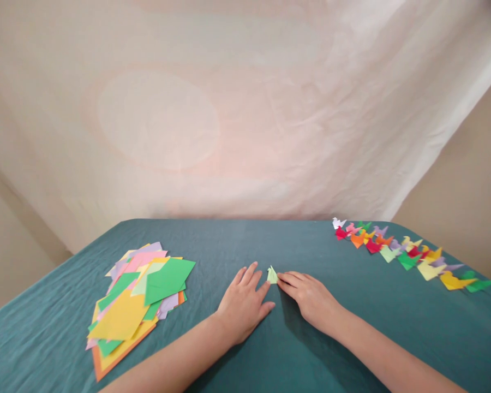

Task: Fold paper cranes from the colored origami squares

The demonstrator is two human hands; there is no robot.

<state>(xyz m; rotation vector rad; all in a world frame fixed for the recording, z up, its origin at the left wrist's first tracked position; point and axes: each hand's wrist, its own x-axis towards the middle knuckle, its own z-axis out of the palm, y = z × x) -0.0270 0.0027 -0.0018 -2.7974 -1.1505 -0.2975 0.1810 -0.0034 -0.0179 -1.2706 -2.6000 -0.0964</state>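
A small light-green folded paper piece (272, 275) lies on the teal tablecloth (294, 349) in front of me. My left hand (244, 304) rests flat just left of it, fingers stretched out and apart, fingertips close to the piece. My right hand (309, 296) lies flat to its right, fingers extended and pointing left, their tips touching or nearly touching the piece. Neither hand grips anything that I can see.
A loose pile of coloured paper squares (137, 297) lies at the left. A row of several folded paper figures (409, 252) in mixed colours runs along the far right edge. A pale cloth backdrop (229, 120) hangs behind the table.
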